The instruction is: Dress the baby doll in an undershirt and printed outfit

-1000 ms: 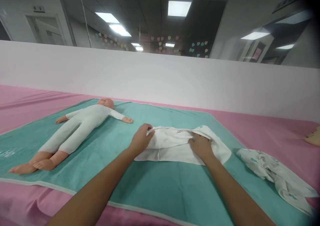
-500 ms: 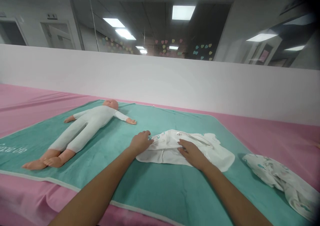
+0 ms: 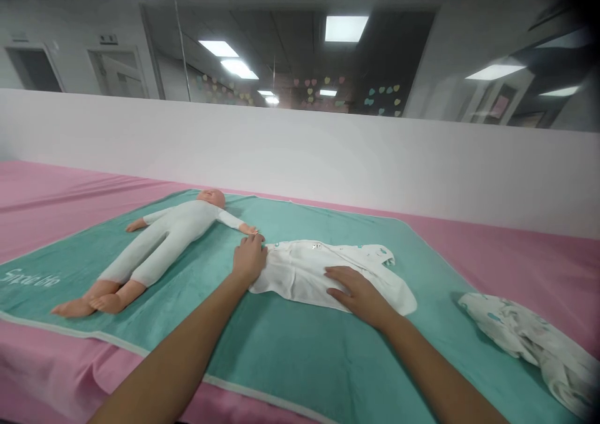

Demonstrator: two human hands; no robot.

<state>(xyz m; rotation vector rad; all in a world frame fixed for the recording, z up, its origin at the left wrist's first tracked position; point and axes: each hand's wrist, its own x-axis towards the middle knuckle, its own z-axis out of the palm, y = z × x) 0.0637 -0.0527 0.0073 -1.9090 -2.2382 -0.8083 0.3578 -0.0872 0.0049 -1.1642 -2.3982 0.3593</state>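
Observation:
A white baby garment point(image 3: 300, 274) with small teal prints lies spread on a teal towel point(image 3: 281, 349). My left hand point(image 3: 250, 261) is closed on its left end, the fingers curled over the cloth and partly hidden. Resting on the middle of the garment, my right hand point(image 3: 359, 291) is open with its fingers stretched out. A baby doll point(image 3: 173, 230) in a pale suit lies on its back to the left, its hand close to my left fingertips.
A crumpled printed white cloth point(image 3: 529, 333) lies at the right edge of the towel. Pink sheeting point(image 3: 506, 255) covers the surface underneath. A low white wall point(image 3: 300, 155) runs along the back, with glass above it.
My left hand has moved left and away from me, drawing the garment left and flattening its folded-over part. My right hand has stayed nearly in place, its fingers now flatter on the cloth.

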